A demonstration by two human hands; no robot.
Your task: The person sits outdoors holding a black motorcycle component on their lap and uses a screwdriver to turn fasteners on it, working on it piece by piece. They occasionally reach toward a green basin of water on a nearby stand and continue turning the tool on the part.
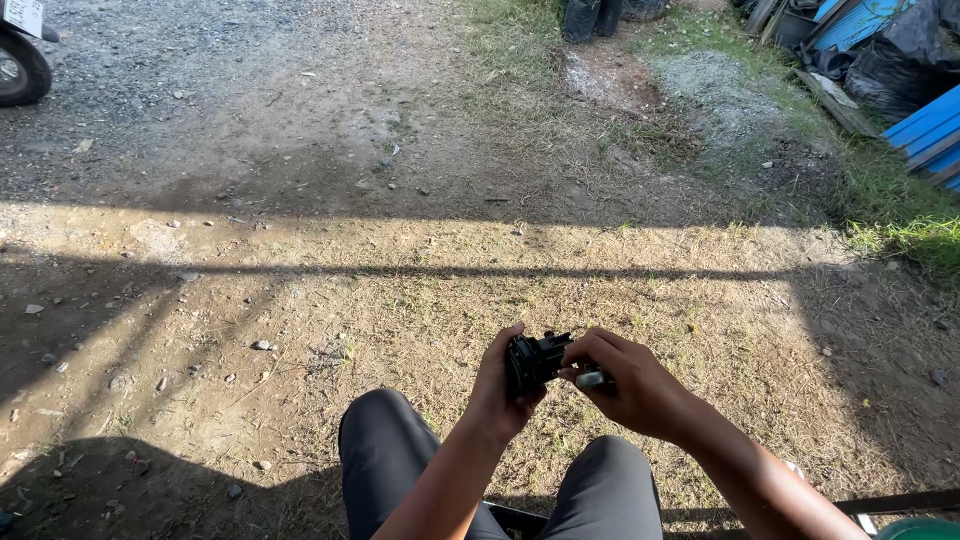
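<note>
left grip (497, 385) wrapped tight round small black part (533, 361), right grip (632, 383) pinching its edge, small grey piece (591, 379) under fingers

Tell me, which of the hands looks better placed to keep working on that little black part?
Probably the right hand: its fingertips pinch a small silvery piece at the edge of the black part, free to work. The left hand is wrapped around the part, steadying it above the knees.

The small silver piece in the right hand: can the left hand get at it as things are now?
Probably not at once. The left hand is wrapped around the black part, so its fingers are busy. The silver piece lies close by, pinched in the right hand, with nothing between.
</note>
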